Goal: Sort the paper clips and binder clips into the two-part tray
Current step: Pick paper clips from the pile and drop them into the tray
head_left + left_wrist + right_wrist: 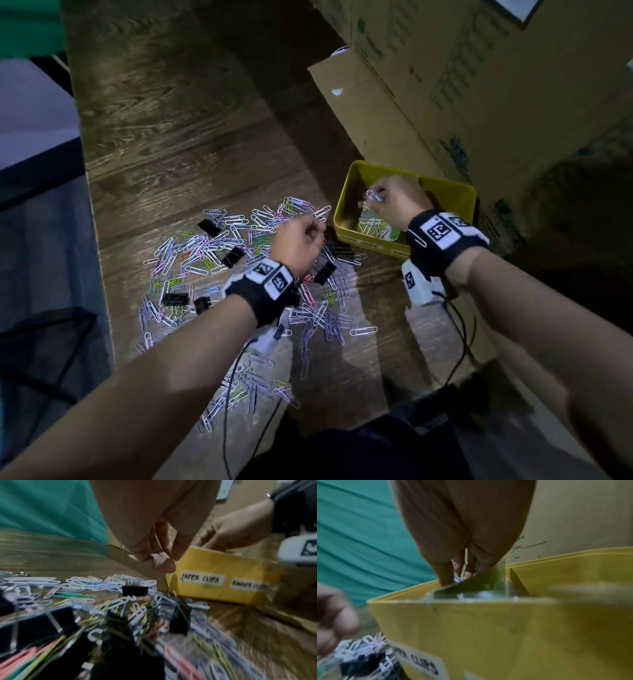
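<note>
A dim room with cardboard boxes (479, 85) behind gives onto a wood-grain counter (178, 130), where many coloured paper clips (219, 246) lie scattered in a loose pile, mixed with several black binder clips (233, 256). At the right of the pile stands the yellow two-part tray (448, 192), labelled for paper clips on its left part, where some clips already lie. The right hand (394, 202) is over this left part and its grip pinches a small bunch of paper clips between the fingertips. The left hand (298, 240) hovers above the pile with fingers curled together; whether it holds a clip I cannot tell. The paper clips look light, thin and slippery and tangle easily, so a fingertip pinch on a few suits them. The binder clips seem heavier and stiff, best taken by the black body.
</note>
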